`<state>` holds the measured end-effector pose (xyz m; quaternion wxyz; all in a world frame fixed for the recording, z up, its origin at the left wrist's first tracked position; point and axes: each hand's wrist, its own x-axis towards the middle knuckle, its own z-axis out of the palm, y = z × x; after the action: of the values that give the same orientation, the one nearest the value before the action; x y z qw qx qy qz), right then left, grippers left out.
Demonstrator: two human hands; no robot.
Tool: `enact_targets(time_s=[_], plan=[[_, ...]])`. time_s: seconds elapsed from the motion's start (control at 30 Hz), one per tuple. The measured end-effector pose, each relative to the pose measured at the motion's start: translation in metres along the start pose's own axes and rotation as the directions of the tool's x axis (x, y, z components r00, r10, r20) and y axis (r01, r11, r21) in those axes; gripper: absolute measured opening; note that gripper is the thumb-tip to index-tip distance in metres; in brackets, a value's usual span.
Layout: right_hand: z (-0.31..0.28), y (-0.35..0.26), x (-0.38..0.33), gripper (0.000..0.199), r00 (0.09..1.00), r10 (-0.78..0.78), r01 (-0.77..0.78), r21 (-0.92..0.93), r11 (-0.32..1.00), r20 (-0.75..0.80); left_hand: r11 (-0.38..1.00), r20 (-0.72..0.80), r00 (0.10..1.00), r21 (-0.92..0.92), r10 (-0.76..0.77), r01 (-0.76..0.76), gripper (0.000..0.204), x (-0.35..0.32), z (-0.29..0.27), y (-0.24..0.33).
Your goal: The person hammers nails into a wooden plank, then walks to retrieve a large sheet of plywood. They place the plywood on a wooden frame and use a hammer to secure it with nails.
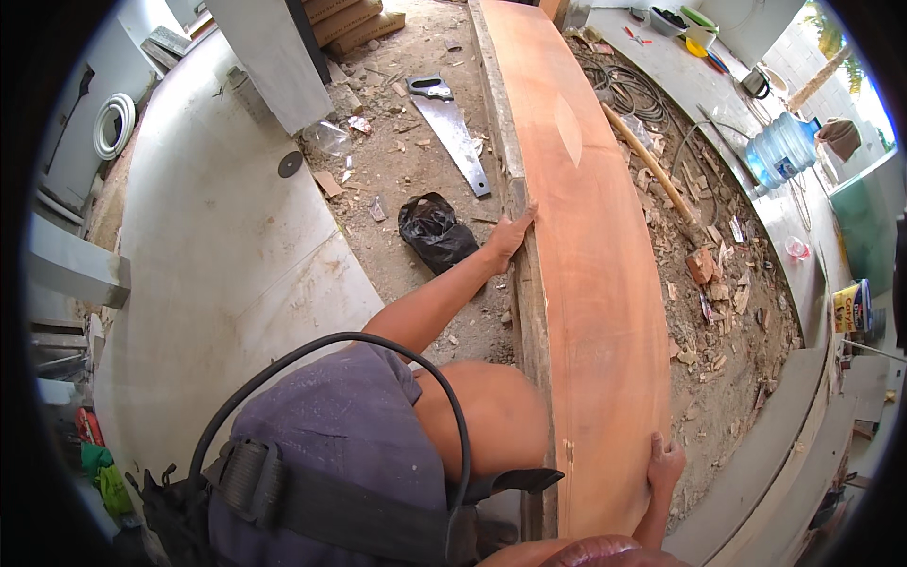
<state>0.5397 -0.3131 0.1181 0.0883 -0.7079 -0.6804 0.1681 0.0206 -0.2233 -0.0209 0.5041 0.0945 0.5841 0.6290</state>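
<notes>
A long reddish-brown wooden panel [600, 283] lies lengthwise in front of me, with a pale leaf-shaped patch near its far part. Along its left side runs a rough, dusty timber edge [501, 123]. My left hand [511, 236] grips the panel's left edge around its middle, the thumb side toward the top face. Nearer to me, my right hand [665, 461] holds the opposite edge, its fingers curled and partly hidden. My bent knee [487, 406] is beside the panel's left side.
A handsaw [452, 132] and a black plastic bag [435, 231] lie on dirt to the left, near a dark disc [290, 164]. Right of the panel are a wooden handle [647, 165], coiled cable [624, 90], a brick piece [701, 266] and wood scraps. A water jug [782, 149] lies farther right.
</notes>
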Motion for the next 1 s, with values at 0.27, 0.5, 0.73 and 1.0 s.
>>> enact_targets(time_s=[0.27,0.5,0.73,1.0], plan=[[-0.003,0.002,-0.001,0.055,0.999,0.034,-0.031,-0.066,0.997,0.043,1.0,0.032,1.0,0.019,0.0,-0.001,0.09,-0.048,0.022,0.041],[0.007,0.008,0.0,0.058,0.999,0.043,-0.042,-0.04,0.998,0.022,0.995,0.03,0.995,-0.049,0.092,-0.091,0.078,-0.031,0.014,0.024],[0.007,0.016,0.009,0.065,0.997,0.077,-0.077,-0.004,0.997,0.01,0.99,0.143,0.985,-0.122,0.093,-0.075,0.109,-0.033,0.008,0.03],[-0.004,0.005,0.008,0.063,0.994,0.105,-0.105,0.013,0.994,-0.012,0.981,0.16,0.978,-0.163,0.13,-0.104,0.108,-0.034,0.006,0.028]])
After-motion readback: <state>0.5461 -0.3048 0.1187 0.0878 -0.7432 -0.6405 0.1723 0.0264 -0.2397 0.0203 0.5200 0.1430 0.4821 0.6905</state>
